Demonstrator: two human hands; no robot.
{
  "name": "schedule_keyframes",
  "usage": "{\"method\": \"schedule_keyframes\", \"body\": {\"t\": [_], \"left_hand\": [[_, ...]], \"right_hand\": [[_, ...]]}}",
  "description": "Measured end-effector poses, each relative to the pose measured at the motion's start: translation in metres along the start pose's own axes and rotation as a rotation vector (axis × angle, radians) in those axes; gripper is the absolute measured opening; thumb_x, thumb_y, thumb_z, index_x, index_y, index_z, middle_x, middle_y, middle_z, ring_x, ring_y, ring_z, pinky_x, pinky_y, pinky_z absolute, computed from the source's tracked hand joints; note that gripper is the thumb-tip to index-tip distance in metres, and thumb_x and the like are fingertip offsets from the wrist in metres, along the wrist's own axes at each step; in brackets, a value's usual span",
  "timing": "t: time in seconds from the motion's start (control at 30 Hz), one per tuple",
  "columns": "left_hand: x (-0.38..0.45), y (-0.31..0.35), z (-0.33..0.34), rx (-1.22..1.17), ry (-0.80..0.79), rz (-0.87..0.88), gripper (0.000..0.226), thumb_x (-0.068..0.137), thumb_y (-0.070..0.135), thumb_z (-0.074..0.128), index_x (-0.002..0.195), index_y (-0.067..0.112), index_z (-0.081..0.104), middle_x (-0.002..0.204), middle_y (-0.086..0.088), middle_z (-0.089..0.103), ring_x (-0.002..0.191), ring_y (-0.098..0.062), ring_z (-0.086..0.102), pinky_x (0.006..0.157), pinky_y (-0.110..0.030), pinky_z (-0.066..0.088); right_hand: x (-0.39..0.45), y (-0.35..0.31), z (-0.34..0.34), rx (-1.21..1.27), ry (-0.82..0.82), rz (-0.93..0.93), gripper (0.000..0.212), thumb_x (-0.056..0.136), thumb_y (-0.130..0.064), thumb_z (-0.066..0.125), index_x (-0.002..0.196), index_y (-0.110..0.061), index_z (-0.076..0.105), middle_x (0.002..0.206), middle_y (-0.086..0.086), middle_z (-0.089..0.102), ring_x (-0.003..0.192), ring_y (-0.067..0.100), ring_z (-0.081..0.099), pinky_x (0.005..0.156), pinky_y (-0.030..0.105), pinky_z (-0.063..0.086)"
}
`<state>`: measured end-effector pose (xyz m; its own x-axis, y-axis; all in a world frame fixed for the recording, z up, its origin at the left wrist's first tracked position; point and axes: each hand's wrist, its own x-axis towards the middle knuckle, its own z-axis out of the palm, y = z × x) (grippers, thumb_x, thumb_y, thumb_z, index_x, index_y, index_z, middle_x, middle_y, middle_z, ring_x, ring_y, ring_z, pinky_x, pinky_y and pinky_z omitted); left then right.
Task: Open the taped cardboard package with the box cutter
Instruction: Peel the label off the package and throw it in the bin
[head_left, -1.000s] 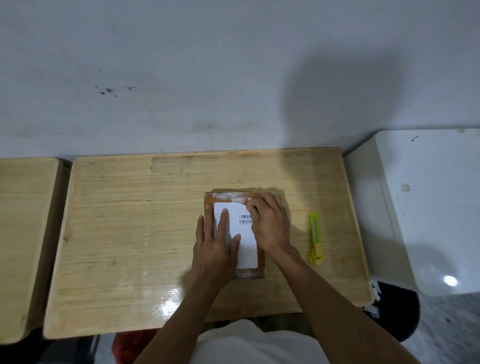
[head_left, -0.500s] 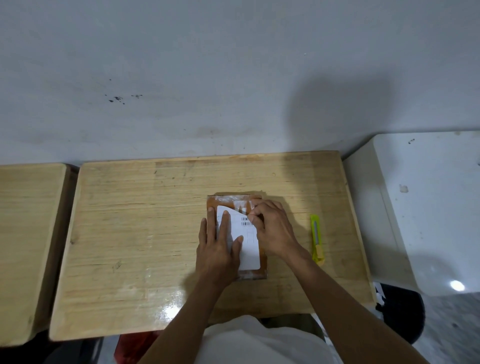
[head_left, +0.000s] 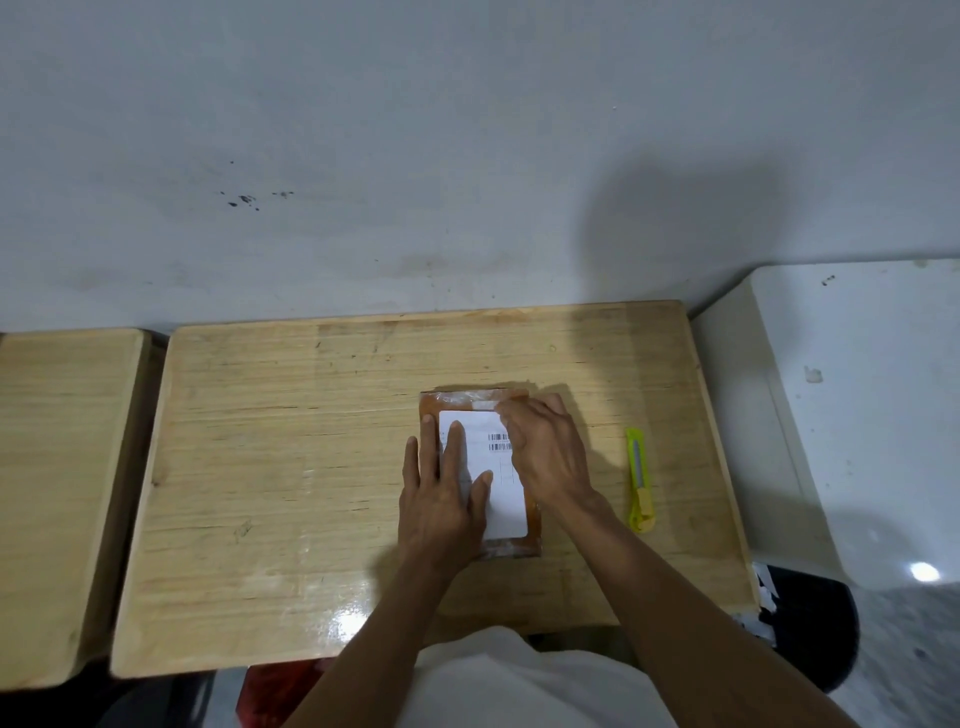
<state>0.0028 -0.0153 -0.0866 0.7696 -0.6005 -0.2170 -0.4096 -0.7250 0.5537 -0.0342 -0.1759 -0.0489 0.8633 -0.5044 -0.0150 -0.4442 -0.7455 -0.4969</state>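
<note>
A flat brown cardboard package (head_left: 533, 519), wrapped in clear tape and bearing a white label (head_left: 506, 512) with barcodes, lies on the wooden table (head_left: 291, 467). My left hand (head_left: 441, 499) lies flat on the package's left half, fingers spread, pressing down. My right hand (head_left: 545, 452) covers its upper right part, fingers bent, tips on the taped top edge (head_left: 467, 401); I cannot tell whether they pinch anything. The yellow box cutter (head_left: 639, 480) lies on the table to the right of my right hand, untouched, its blade not visible.
A second wooden table (head_left: 57, 467) stands at the left with a narrow gap between. A white surface (head_left: 857, 415) adjoins on the right. A grey wall runs behind. A dark bin (head_left: 815, 634) sits below the table's right corner.
Both hands stay on the package almost unmoved; my right fingertips shift slightly along the top edge. The box cutter has not moved. The view has drifted a little.
</note>
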Motion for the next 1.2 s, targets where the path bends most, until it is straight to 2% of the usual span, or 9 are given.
{"method": "schedule_keyframes", "body": {"t": [0.17, 0.27, 0.5, 0.6, 0.77, 0.9, 0.93, 1.1, 1.2], "left_hand": [[0.000, 0.000, 0.000, -0.010, 0.006, -0.007, 0.073, 0.096, 0.061, 0.032, 0.158, 0.032, 0.008, 0.167, 0.004, -0.011, 0.153, -0.028, -0.004, 0.118, -0.043, 0.020], [0.000, 0.001, 0.000, -0.010, 0.017, -0.002, 0.072, 0.097, 0.061, 0.032, 0.158, 0.030, 0.010, 0.167, 0.004, -0.011, 0.153, -0.029, -0.003, 0.117, -0.038, 0.014], [0.002, -0.002, 0.003, 0.024, 0.022, 0.023, 0.081, 0.098, 0.057, 0.035, 0.158, 0.012, 0.006, 0.167, -0.005, -0.006, 0.154, -0.027, -0.004, 0.125, -0.043, 0.010], [0.003, 0.000, 0.000, -0.009, 0.020, 0.008, 0.084, 0.097, 0.059, 0.032, 0.158, 0.008, 0.006, 0.167, -0.008, -0.001, 0.154, -0.027, 0.001, 0.124, -0.045, 0.015], [0.003, 0.003, -0.005, -0.071, 0.018, 0.000, 0.086, 0.095, 0.060, 0.035, 0.158, 0.011, 0.002, 0.167, -0.006, 0.003, 0.153, -0.027, 0.004, 0.118, -0.050, 0.030], [0.003, 0.004, -0.009, -0.173, 0.000, -0.035, 0.088, 0.093, 0.059, 0.046, 0.156, 0.026, -0.005, 0.167, 0.000, 0.004, 0.153, -0.026, 0.006, 0.117, -0.052, 0.031], [0.003, 0.005, -0.010, -0.186, 0.002, -0.033, 0.089, 0.092, 0.058, 0.048, 0.156, 0.025, -0.005, 0.167, 0.000, 0.005, 0.153, -0.026, 0.006, 0.117, -0.052, 0.031], [0.001, 0.004, -0.013, -0.210, 0.011, -0.036, 0.092, 0.092, 0.058, 0.049, 0.157, 0.023, -0.006, 0.166, 0.003, 0.004, 0.153, -0.025, 0.005, 0.115, -0.055, 0.033], [0.001, 0.004, -0.015, -0.218, -0.013, -0.033, 0.100, 0.087, 0.068, 0.050, 0.156, 0.029, -0.010, 0.166, 0.009, -0.003, 0.153, -0.021, -0.001, 0.119, -0.053, 0.025]], "right_hand": [[-0.002, 0.009, 0.006, -0.108, -0.002, -0.116, 0.026, 0.085, -0.011, 0.069, 0.111, -0.012, 0.070, 0.108, 0.005, 0.070, 0.104, 0.028, 0.057, 0.080, 0.041, 0.055], [-0.008, 0.007, 0.010, -0.138, -0.036, -0.109, 0.039, 0.080, -0.006, 0.071, 0.119, -0.015, 0.067, 0.116, 0.004, 0.064, 0.111, 0.026, 0.054, 0.076, 0.035, 0.056], [-0.005, 0.007, 0.010, -0.044, 0.036, -0.008, 0.006, 0.082, -0.008, 0.069, 0.086, -0.013, 0.070, 0.115, -0.002, 0.062, 0.110, 0.021, 0.055, 0.063, 0.035, 0.055], [-0.008, 0.006, 0.010, -0.003, 0.010, -0.061, 0.009, 0.084, -0.005, 0.068, 0.089, -0.012, 0.070, 0.112, -0.003, 0.064, 0.114, 0.019, 0.053, 0.073, 0.035, 0.057], [-0.003, 0.013, 0.009, 0.187, -0.069, -0.028, 0.008, 0.089, -0.003, 0.061, 0.088, -0.008, 0.068, 0.128, 0.002, 0.063, 0.125, 0.018, 0.048, 0.098, 0.031, 0.045], [0.001, 0.021, -0.004, 0.266, -0.207, -0.041, 0.011, 0.082, 0.007, 0.063, 0.078, -0.003, 0.065, 0.127, -0.002, 0.062, 0.122, -0.021, 0.028, 0.103, 0.005, 0.024], [0.001, 0.023, -0.007, 0.284, -0.236, -0.032, 0.009, 0.083, 0.005, 0.063, 0.079, -0.004, 0.065, 0.130, -0.003, 0.060, 0.121, -0.023, 0.027, 0.103, 0.005, 0.024], [-0.001, 0.025, -0.015, 0.405, -0.322, 0.030, 0.011, 0.091, -0.010, 0.064, 0.080, -0.010, 0.065, 0.146, -0.007, 0.050, 0.134, -0.003, 0.036, 0.102, 0.008, 0.027], [-0.002, 0.022, -0.014, 0.413, -0.301, 0.044, 0.008, 0.090, -0.010, 0.065, 0.082, -0.010, 0.066, 0.143, -0.007, 0.053, 0.133, 0.000, 0.041, 0.106, 0.023, 0.036]]}}
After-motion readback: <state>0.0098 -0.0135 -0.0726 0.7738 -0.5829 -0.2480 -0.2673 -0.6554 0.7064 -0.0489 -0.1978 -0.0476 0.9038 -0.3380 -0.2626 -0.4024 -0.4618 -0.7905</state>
